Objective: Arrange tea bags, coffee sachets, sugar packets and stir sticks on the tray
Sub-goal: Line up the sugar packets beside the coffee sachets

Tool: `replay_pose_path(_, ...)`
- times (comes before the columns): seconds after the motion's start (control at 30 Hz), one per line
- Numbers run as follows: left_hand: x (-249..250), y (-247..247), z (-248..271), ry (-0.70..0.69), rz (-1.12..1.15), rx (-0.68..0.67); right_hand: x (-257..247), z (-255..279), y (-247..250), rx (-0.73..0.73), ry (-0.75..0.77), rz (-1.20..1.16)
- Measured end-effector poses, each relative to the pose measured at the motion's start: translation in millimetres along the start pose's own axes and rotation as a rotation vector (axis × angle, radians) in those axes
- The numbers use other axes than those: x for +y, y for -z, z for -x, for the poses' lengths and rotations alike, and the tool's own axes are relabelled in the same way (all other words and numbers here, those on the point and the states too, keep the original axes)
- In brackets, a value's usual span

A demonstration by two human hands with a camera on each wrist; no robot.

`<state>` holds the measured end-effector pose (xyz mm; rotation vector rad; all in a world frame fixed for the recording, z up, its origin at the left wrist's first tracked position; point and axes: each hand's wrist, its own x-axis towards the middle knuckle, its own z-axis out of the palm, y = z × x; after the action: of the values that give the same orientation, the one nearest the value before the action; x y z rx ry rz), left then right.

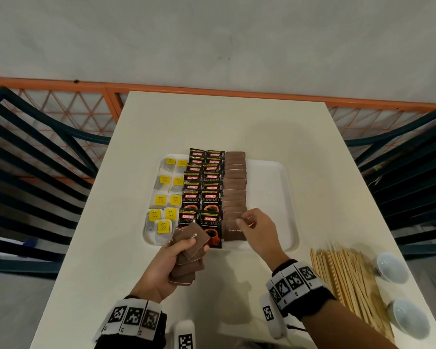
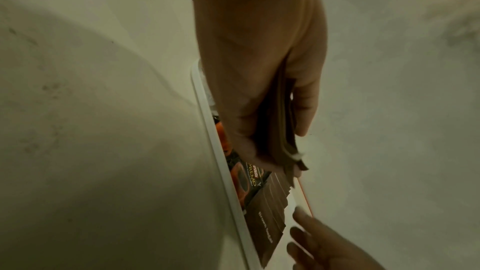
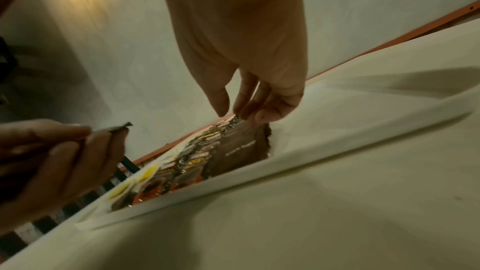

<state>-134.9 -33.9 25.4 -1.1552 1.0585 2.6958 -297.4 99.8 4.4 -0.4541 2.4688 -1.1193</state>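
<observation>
white table (image 1: 212,127), dark slatted chairs (image 1: 35,159), grey wall (image 1: 212,34)

The right hand (image 3: 241,52) is hovering with relaxed fingers (image 3: 270,110) above the brown sugar packets (image 3: 241,149) lying in the white tray (image 3: 285,163), perhaps brushing them; the left hand (image 3: 49,163) is gripping several brown packets (image 3: 116,128).

Tea bags (image 1: 165,195): 9. Coffee sachets (image 1: 203,195): two columns, about 7 each, overlapped. Sugar packets (image 1: 234,195) beyond right fingers (image 1: 242,222): one overlapped column, count unclear. Cups (image 1: 392,267): 2. Stir sticks (image 1: 347,278): too many to count. Tray (image 1: 275,197): 1.
</observation>
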Motion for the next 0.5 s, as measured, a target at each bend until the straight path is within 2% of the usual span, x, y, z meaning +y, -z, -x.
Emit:
replay_pose_path(0.23, -3.3, -8.2, -1.8, -0.044, -0.076, -0.010, -29.9, 21.8, -6.6, -0.442, 0.130, -0.167)
replay_pose_path(0.33, -4.1, -8.9, -0.4, -0.041, -0.097, -0.009, -31.2, 23.2, -9.8, -0.498, 0.116, -0.216)
replay_pose_path(0.5, -2.0, -5.7, -1.1, -0.067, -0.082, 0.037, -30.4, 21.1, -3.9, -0.499, 0.069, -0.214)
